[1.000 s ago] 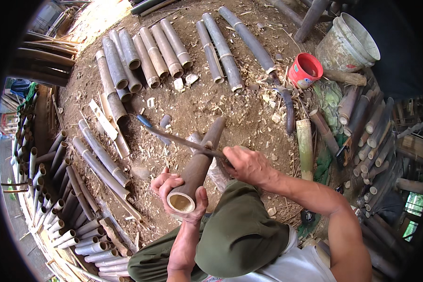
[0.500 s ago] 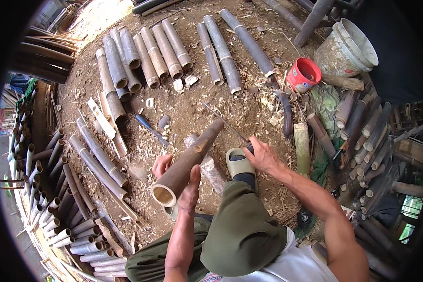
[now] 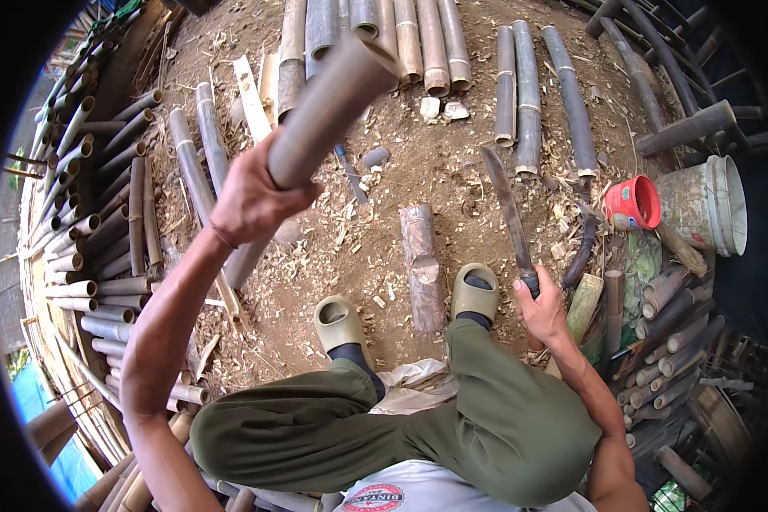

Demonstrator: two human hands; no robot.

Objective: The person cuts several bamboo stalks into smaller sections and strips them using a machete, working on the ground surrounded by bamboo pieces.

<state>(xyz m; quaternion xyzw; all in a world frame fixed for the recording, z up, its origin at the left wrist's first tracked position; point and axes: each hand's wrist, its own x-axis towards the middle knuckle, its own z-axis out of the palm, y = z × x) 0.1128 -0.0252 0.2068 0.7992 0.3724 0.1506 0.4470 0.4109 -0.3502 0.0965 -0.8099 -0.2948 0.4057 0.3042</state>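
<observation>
The brown dirt floor point(image 3: 469, 213) is evenly lit by diffuse light; the grey-brown cylindrical bamboo tube point(image 3: 326, 115) is smeared by motion blur; stacked greyish bamboo poles point(image 3: 72, 290) are curved by fisheye distortion.

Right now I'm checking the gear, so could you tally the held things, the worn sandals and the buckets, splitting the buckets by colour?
Bamboo tube, held: 1
Large knife, held: 1
Sandals, worn: 2
Red bucket: 1
Pale bucket: 1
Total: 6
</observation>
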